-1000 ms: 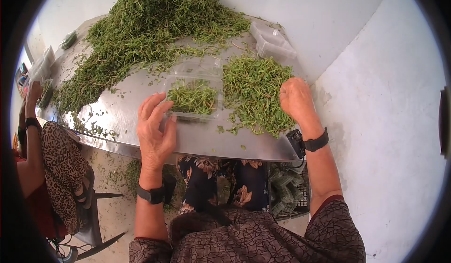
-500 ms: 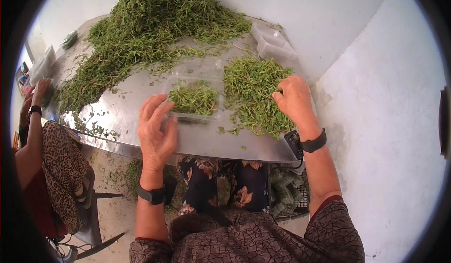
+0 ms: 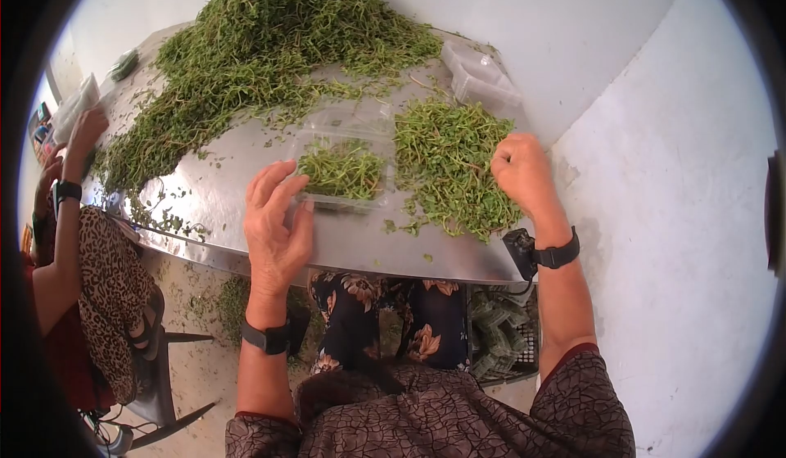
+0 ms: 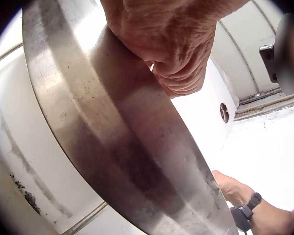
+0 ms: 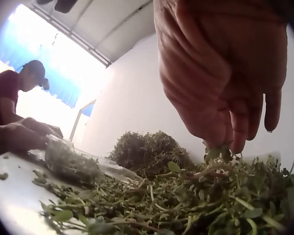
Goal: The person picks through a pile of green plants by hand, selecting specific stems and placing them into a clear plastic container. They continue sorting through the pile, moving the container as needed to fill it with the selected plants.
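Note:
A clear plastic box (image 3: pixel 348 204) with its lid folded back stands on the metal table, partly filled with leafy green sprigs (image 3: pixel 340 167). My left hand (image 3: pixel 277 229) holds the box's near left corner, fingers curved along the side and thumb at the front. Right of the box lies a loose heap of the same sprigs (image 3: pixel 450 163). My right hand (image 3: pixel 526 175) is at the heap's right edge, fingers bent down. In the right wrist view, its fingertips (image 5: pixel 237 146) pinch a leafy sprig (image 5: pixel 219 154) at the top of the heap.
A large mound of greens (image 3: pixel 278 57) covers the back of the table (image 3: pixel 360 249). Clear empty boxes (image 3: pixel 479 77) stand back right by the wall. Another person's hand (image 3: pixel 86 130) is at the far left. A black crate (image 3: pixel 528 347) holding packed greens sits below the table.
My right hand shifted left over the heap with thumb spread, then came back right with its fingers drawn together. My left hand stays at the box. The other person's hands moved up.

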A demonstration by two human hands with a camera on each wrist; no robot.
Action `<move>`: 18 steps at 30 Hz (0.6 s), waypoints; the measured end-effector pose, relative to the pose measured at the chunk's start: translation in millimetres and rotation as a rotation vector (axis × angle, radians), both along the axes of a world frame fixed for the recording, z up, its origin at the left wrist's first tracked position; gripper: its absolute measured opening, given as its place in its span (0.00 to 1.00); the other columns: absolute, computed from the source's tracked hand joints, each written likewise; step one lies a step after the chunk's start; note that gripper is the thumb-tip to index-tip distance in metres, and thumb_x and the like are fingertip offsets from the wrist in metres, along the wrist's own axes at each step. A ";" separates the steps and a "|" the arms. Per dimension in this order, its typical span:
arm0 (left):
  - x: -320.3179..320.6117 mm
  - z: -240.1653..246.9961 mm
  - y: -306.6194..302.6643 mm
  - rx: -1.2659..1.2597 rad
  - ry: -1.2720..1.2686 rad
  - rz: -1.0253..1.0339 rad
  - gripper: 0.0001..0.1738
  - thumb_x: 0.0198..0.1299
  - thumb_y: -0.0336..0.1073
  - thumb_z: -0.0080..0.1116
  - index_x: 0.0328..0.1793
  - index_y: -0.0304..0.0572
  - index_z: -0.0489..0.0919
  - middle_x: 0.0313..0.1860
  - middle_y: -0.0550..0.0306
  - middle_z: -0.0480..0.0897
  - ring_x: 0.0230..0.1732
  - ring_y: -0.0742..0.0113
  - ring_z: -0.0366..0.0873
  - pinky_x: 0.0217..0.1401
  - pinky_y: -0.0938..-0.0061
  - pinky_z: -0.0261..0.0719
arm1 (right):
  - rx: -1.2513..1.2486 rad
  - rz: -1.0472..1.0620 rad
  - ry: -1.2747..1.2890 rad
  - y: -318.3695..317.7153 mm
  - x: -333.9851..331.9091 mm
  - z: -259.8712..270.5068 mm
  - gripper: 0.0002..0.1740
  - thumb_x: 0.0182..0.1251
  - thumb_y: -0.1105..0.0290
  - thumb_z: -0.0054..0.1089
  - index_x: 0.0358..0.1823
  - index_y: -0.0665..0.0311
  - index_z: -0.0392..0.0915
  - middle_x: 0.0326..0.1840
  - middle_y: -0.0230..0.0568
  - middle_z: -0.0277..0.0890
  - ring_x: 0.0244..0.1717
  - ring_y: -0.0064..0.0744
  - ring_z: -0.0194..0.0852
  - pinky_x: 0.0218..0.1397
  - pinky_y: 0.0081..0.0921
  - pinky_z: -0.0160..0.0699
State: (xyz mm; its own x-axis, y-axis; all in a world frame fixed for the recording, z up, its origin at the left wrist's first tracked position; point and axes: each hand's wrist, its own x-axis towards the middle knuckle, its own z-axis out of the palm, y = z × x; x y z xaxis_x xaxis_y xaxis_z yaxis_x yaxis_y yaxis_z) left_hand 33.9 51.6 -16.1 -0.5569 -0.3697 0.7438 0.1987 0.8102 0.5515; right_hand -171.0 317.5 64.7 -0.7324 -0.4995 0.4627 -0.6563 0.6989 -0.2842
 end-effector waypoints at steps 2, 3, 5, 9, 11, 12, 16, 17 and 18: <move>-0.3 0.0 0.6 0.004 0.000 0.001 0.16 0.52 0.21 0.58 0.49 0.37 0.82 0.61 0.48 0.79 0.66 0.47 0.72 0.68 0.58 0.70 | -0.038 0.023 0.008 -0.7 7.4 9.2 0.03 0.48 0.78 0.56 0.20 0.69 0.77 0.26 0.51 0.74 0.35 0.55 0.74 0.39 0.43 0.75; -1.0 -0.1 0.6 -0.011 0.017 0.007 0.17 0.51 0.20 0.58 0.48 0.37 0.82 0.59 0.47 0.80 0.65 0.45 0.73 0.67 0.57 0.71 | -0.076 0.046 0.016 -1.7 9.7 12.3 0.03 0.48 0.78 0.55 0.20 0.70 0.76 0.26 0.51 0.74 0.35 0.55 0.74 0.38 0.42 0.75; -1.3 -0.2 1.0 -0.025 0.035 0.014 0.18 0.49 0.20 0.59 0.48 0.37 0.81 0.58 0.47 0.80 0.63 0.44 0.74 0.65 0.57 0.73 | -0.084 0.060 0.045 -3.1 10.8 16.3 0.03 0.48 0.78 0.55 0.21 0.70 0.75 0.27 0.51 0.75 0.36 0.55 0.74 0.40 0.42 0.75; -0.2 0.6 0.8 -0.009 0.017 0.011 0.17 0.50 0.20 0.58 0.48 0.37 0.81 0.59 0.48 0.80 0.64 0.45 0.73 0.66 0.58 0.72 | -0.222 0.117 0.183 -6.9 14.7 20.5 0.03 0.51 0.78 0.56 0.23 0.70 0.76 0.32 0.51 0.79 0.41 0.53 0.77 0.45 0.39 0.77; 0.4 0.4 0.7 -0.006 0.002 0.007 0.17 0.51 0.20 0.58 0.49 0.37 0.82 0.60 0.48 0.79 0.65 0.47 0.73 0.67 0.59 0.71 | -0.233 0.100 0.181 -8.6 17.1 24.5 0.03 0.52 0.78 0.57 0.24 0.70 0.77 0.35 0.51 0.80 0.44 0.52 0.78 0.48 0.38 0.77; 0.3 0.0 0.6 -0.005 0.006 0.000 0.17 0.51 0.19 0.58 0.49 0.37 0.82 0.60 0.48 0.79 0.65 0.47 0.73 0.67 0.59 0.71 | -0.247 0.077 0.181 -9.3 18.5 26.6 0.03 0.53 0.77 0.57 0.25 0.70 0.78 0.38 0.51 0.82 0.47 0.51 0.79 0.51 0.37 0.77; -0.2 -0.1 1.4 0.011 0.027 -0.018 0.18 0.50 0.19 0.58 0.49 0.37 0.82 0.59 0.47 0.79 0.65 0.47 0.73 0.66 0.59 0.72 | -0.252 0.118 0.196 -17.4 23.5 33.9 0.04 0.54 0.77 0.58 0.27 0.70 0.80 0.39 0.50 0.83 0.51 0.48 0.81 0.54 0.36 0.77; -0.1 -0.7 1.7 0.011 0.022 -0.009 0.18 0.50 0.19 0.58 0.49 0.37 0.82 0.59 0.47 0.79 0.65 0.47 0.73 0.66 0.59 0.72 | -0.275 0.144 0.160 -20.9 26.2 36.3 0.04 0.54 0.77 0.58 0.27 0.70 0.80 0.39 0.50 0.84 0.51 0.47 0.81 0.54 0.37 0.77; -0.4 -1.0 1.7 0.022 0.017 -0.010 0.18 0.50 0.19 0.58 0.49 0.37 0.82 0.59 0.47 0.79 0.65 0.47 0.73 0.65 0.59 0.72 | -0.299 0.169 0.125 -24.4 28.7 38.6 0.04 0.55 0.77 0.58 0.28 0.70 0.80 0.39 0.50 0.84 0.52 0.46 0.81 0.55 0.37 0.77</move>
